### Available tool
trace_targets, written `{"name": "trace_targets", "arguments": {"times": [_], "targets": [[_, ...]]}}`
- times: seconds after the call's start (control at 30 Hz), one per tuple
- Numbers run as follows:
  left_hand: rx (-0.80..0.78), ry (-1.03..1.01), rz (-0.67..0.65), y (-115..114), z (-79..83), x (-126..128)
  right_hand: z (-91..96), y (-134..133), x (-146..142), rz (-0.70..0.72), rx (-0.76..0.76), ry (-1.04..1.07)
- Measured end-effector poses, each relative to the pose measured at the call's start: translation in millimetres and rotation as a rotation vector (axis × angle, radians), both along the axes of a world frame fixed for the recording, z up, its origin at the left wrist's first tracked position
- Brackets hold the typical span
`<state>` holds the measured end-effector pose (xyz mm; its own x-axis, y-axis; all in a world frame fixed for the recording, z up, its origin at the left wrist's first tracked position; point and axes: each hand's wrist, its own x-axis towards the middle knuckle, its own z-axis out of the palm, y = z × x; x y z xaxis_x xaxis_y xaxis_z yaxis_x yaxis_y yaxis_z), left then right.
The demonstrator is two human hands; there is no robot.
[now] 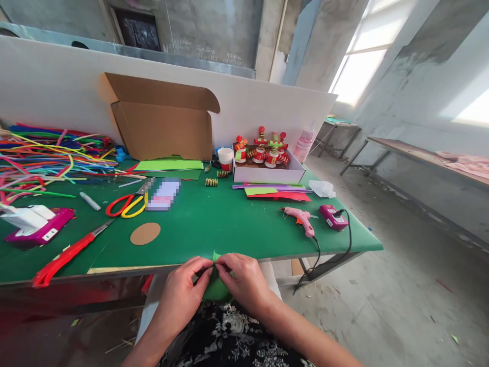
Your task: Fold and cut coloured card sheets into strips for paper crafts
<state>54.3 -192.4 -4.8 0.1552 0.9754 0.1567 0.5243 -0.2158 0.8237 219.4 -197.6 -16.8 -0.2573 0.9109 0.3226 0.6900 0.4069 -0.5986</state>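
Observation:
Just off the table's front edge, my left hand [191,280] and my right hand [244,278] meet, fingertips together. Both pinch the upper edge of a piece of green paper [216,286], which hangs down in front of my lap. A small tip of it sticks up between the fingers, and the rest is partly hidden by my hands. A round brown cardboard disc [145,233] lies on the table, left of my hands. Red-and-yellow-handled scissors [126,205] and a red-handled cutter [72,255] rest further left. On the right lies a pink glue gun [301,219] with its cord.
Pipe cleaners [57,158] are heaped at left. An open cardboard box [164,127] stands at the back, beside paper cups [225,158]. A white box [269,176] holds several small red figures. Coloured paper sheets [275,192] lie before it. Magenta power strips [333,217] sit at both sides.

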Motion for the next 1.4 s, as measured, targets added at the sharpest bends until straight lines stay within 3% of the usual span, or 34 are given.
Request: {"name": "trace_targets", "arguments": {"times": [0.2, 0.3, 0.4, 0.57, 0.67, 0.8, 0.9, 0.97, 1.03, 1.1, 1.13, 1.17, 1.23, 1.33, 1.4], "targets": [[-0.026, -0.027, -0.017, -0.2, 1.6, 1.0, -0.3, 0.5, -0.1, -0.037, -0.014, 0.041], [-0.058, -0.050, -0.012, 0.3, 2.5, 0.3, 2.3, 1.8, -0.3, -0.061, -0.066, 0.189], [-0.136, -0.088, -0.011, 2.2, 2.1, -1.7, 6.2, 5.7, 1.0, -0.092, -0.227, 0.525], [-0.304, -0.222, -0.001, 7.3, -2.9, -6.0, 12.4, 12.9, 8.7, -0.038, -0.673, 1.216], [-0.353, -0.324, 0.036, 9.3, -5.3, -8.3, 17.2, 10.5, 19.2, 0.003, -0.772, 1.393], [-0.390, -0.411, 0.088, 10.2, -5.2, -12.4, 16.1, -5.4, 49.9, 0.013, -0.823, 1.310], [-0.378, -0.448, 0.146, 11.1, -4.6, -17.5, -3.6, -29.3, 89.4, -0.079, -0.817, 1.102], [-0.360, -0.453, 0.176, 12.1, -4.2, -21.6, -24.8, -50.7, 119.7, -0.190, -0.799, 0.785], [-0.348, -0.441, 0.179, 13.2, -3.3, -25.6, -44.6, -72.6, 146.9, -0.361, -0.796, 0.245], [-0.327, -0.412, 0.172, 14.0, -1.2, -28.5, -54.6, -88.7, 164.0, -0.509, -0.701, -0.195], [-0.317, -0.394, 0.165, 14.3, 0.4, -29.4, -54.3, -92.6, 166.9, -0.538, -0.664, -0.297], [-0.309, -0.378, 0.153, 14.5, 2.3, -29.8, -50.4, -92.9, 165.6, -0.527, -0.626, -0.312], [-0.307, -0.360, 0.120, 15.0, 7.1, -29.2, -34.8, -82.5, 151.0, -0.421, -0.542, -0.141], [-0.301, -0.344, 0.104, 16.1, 14.8, -25.1, -7.4, -46.2, 107.7, -0.291, -0.340, 0.284], [-0.292, -0.325, 0.125, 17.1, 18.9, -21.6, 3.8, -17.9, 74.0, -0.245, -0.228, 0.445]]}}
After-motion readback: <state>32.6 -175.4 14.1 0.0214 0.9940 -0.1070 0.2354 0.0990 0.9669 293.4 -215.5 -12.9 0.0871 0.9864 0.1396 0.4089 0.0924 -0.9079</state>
